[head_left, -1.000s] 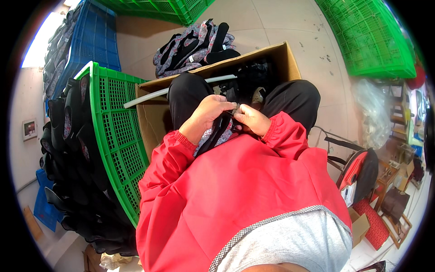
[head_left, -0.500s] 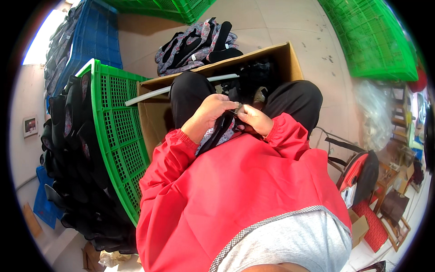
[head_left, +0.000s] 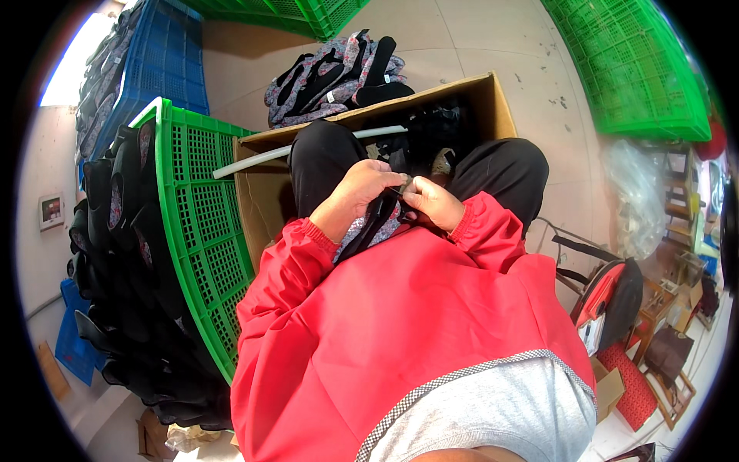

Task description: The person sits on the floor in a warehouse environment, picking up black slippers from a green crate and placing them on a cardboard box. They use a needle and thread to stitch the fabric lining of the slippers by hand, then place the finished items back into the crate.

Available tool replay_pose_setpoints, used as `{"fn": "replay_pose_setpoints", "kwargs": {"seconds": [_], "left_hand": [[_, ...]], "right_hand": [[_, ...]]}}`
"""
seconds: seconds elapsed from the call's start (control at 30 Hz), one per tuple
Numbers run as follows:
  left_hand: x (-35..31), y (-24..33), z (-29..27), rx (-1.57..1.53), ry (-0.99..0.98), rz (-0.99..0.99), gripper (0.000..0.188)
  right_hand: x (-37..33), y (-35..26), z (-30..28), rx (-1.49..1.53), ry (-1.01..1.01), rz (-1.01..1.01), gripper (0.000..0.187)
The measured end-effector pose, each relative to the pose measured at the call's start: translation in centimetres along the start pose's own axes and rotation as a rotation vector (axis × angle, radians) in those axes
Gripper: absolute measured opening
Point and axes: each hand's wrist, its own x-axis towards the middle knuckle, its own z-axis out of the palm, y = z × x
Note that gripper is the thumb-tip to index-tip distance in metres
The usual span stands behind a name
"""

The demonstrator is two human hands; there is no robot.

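Above my lap, my left hand (head_left: pixel 360 190) and my right hand (head_left: pixel 433 202) meet with fingers pinched together. Between them is the dark upper edge of a black and floral fabric piece (head_left: pixel 368 229), which hangs down against my red smock. The fingertips nearly touch, and a small thin dark bit shows between them; its kind is too small to make out. My fingers and the smock hide much of the piece.
An open cardboard box (head_left: pixel 499 108) holding dark items stands between my knees, a pale tube (head_left: pixel 262 162) across it. Beyond lies a heap of black and floral pieces (head_left: pixel 331 81). At left, a green crate (head_left: pixel 202 231) adjoins stacked black pieces (head_left: pixel 131 285). Another green crate (head_left: pixel 639 69) is far right.
My hands keep almost the same pinched hold on the fabric piece. The right fingers have shifted very slightly; the view has moved a touch.
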Motion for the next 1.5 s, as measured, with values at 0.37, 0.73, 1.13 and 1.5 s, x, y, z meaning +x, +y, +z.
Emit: {"fn": "replay_pose_setpoints", "kwargs": {"seconds": [0.37,0.73,1.13,1.5], "left_hand": [[0.3,-0.3,-0.1,0.032,0.024,0.004,0.014],[0.9,-0.8,0.0,0.119,0.115,0.092,0.019],[-5.7,1.8,-2.1,0.362,-0.161,0.295,0.055],[-6.8,2.4,-0.2,0.855,0.547,0.777,0.046]], "right_hand": [[-0.1,-0.8,0.3,0.003,-0.002,0.010,0.015],[-0.7,-0.4,0.0,0.095,0.072,0.011,0.016],[-1.7,-0.1,0.1,0.171,0.113,0.067,0.021],[-0.8,-4.0,2.9,-0.007,0.111,-0.246,0.066]]}}
